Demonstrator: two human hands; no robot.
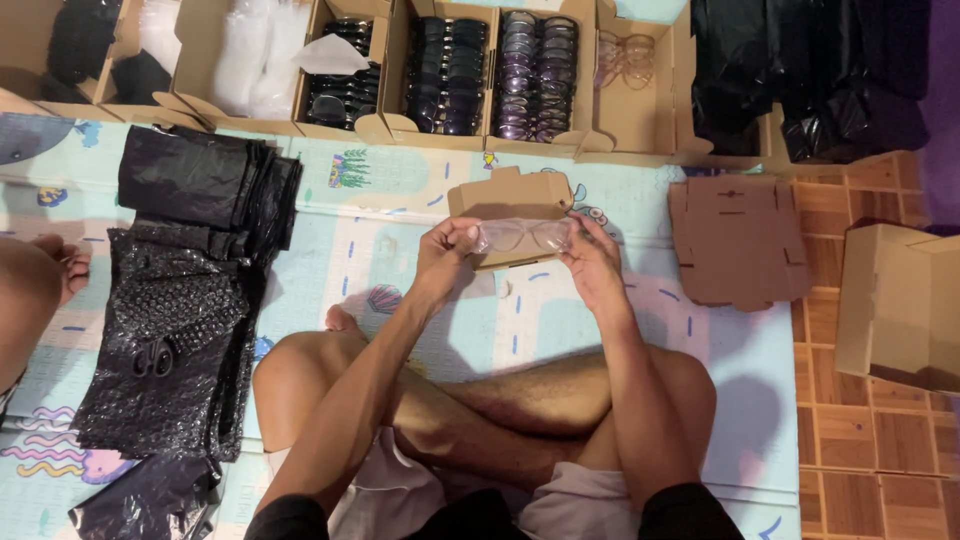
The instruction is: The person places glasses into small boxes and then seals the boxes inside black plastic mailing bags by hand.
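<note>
both the left hand [443, 252] and right hand [592, 262] pinch a pair of clear plastic-wrapped glasses [523, 235] just above a small open brown cardboard box [510, 196] on the mat, apparently mid-packing; lowering them inside seems next.

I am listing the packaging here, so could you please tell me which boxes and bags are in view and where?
Open cartons: brown, in a row at the top, holding glasses.
Flat box: brown cardboard, unfolded, right of the hands.
Small box: brown, behind the clear glasses that left hand and right hand hold.
Folded box: brown, far right.
Bubble bags: black, stacked at left.
</note>
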